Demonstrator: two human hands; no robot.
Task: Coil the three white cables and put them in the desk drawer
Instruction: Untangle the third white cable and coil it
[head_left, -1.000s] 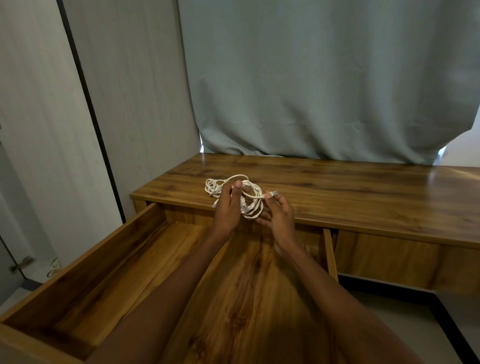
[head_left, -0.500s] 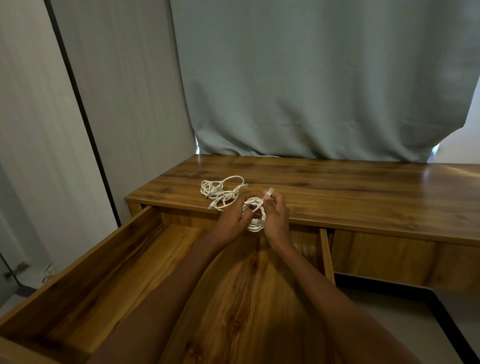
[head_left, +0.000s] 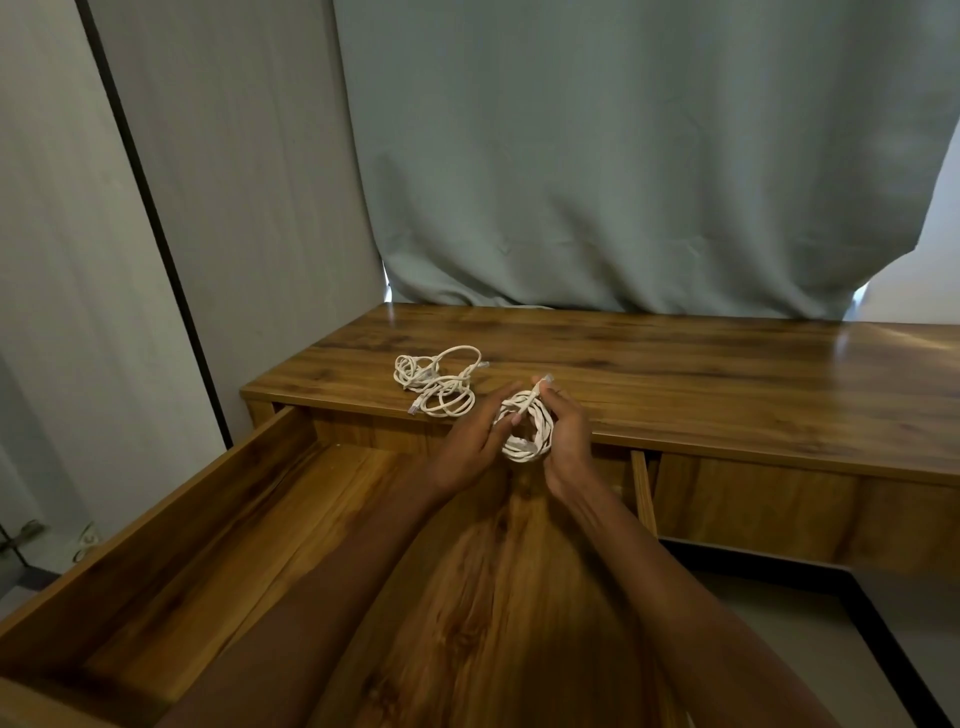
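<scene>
While held over open drawer, coiled cable between left hand, right hand.

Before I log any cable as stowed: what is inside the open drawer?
The open drawer shows only bare wood floor; no cable lies in the visible part. The forearms hide its middle. One coil is held above it by both hands; loose cables lie on the desk top.

Loose white cables on desk
</scene>
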